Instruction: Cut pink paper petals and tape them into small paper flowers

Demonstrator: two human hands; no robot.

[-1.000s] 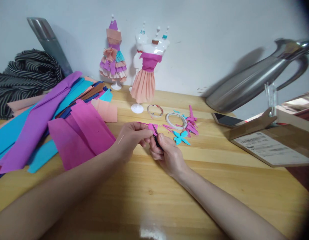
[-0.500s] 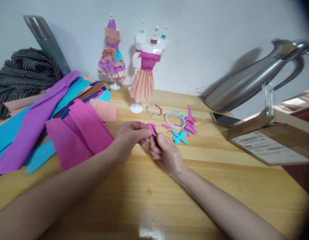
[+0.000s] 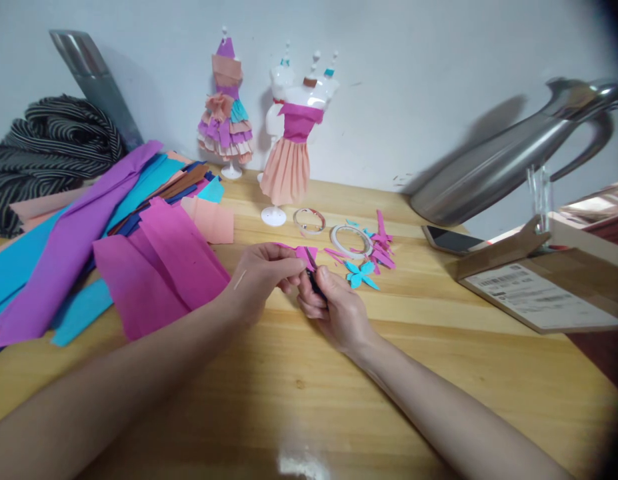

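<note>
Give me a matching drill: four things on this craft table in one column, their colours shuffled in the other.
Things:
1. held paper scrap
2. butterfly cutout
3. pleated paper skirt
4. jug

Colours:
a. silver
b. magenta
c. peach
d. turquoise

Pairs: 1-b, 2-d, 3-c, 4-a.

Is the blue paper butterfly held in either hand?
No, the blue paper butterfly lies on the wooden table, apart from the right hand.
</note>
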